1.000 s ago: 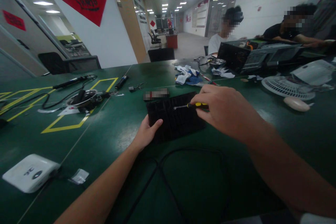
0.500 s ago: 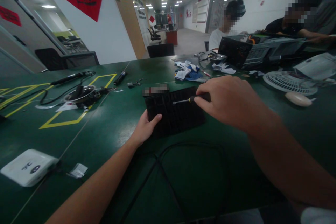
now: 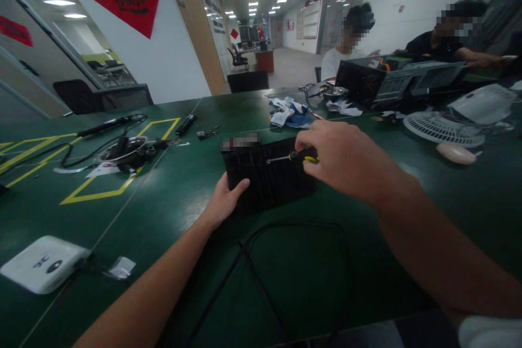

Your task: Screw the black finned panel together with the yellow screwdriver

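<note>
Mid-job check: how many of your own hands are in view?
2. The left hand holds the black panel at its left edge, thumb on top, its other fingers mostly hidden; the right hand holds a screwdriver over the panel.

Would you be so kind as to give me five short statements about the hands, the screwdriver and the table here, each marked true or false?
1. The right hand holds a small screwdriver with a black-and-yellow handle. True.
2. The left hand grips the left side of a flat, black, rectangular panel. True.
3. The screwdriver's metal shaft points to the right of the picture. False: it points left, over the panel.
4. A bunched blue-and-white cloth lies beyond the panel on the dark green table. True.
5. The left hand touches that cloth. False: it is apart from the cloth, at the panel.
</note>
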`<state>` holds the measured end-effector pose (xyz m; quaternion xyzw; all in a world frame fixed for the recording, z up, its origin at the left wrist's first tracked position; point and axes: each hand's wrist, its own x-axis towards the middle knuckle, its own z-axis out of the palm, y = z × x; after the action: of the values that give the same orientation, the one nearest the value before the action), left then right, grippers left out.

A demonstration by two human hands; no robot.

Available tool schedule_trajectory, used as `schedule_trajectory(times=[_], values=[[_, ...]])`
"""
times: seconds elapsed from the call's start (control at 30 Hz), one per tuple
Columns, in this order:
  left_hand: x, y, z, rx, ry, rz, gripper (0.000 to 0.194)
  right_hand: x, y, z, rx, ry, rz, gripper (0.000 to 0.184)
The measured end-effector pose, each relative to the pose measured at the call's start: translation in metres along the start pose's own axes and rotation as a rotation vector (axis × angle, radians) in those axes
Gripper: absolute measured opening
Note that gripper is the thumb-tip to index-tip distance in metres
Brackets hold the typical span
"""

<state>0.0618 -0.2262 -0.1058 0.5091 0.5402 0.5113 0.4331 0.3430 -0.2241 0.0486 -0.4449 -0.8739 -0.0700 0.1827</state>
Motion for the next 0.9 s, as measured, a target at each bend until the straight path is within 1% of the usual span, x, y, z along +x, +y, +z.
schedule_trajectory(times=[0.13, 0.23, 0.3, 0.43, 0.5, 0.73, 0.9], values=[[0.0, 0.0, -0.001, 0.013, 0.007, -0.004, 0.061, 0.003, -0.001, 0.002, 0.017, -0.013, 0.017, 0.022], [-0.001, 0.001, 0.0, 0.012, 0.007, -0.005, 0.06, 0.003, -0.002, 0.001, 0.034, -0.037, 0.003, 0.023], [-0.002, 0.002, 0.001, -0.001, -0.004, -0.005, 0.059, 0.002, -0.003, -0.002, 0.043, -0.02, 0.0, 0.022], [-0.003, 0.005, 0.002, -0.012, -0.006, -0.005, 0.058, -0.002, -0.001, -0.01, 0.052, 0.072, 0.009, 0.02], [-0.004, 0.005, 0.003, -0.01, -0.007, -0.008, 0.059, -0.003, 0.0, -0.011, 0.048, 0.092, 0.0, 0.018], [-0.004, 0.004, 0.003, -0.013, 0.007, 0.006, 0.06, 0.001, 0.005, -0.003, 0.033, 0.047, -0.043, 0.019], [-0.004, 0.005, 0.003, -0.013, -0.004, 0.004, 0.06, 0.0, 0.004, -0.005, 0.013, 0.079, -0.062, 0.02]])
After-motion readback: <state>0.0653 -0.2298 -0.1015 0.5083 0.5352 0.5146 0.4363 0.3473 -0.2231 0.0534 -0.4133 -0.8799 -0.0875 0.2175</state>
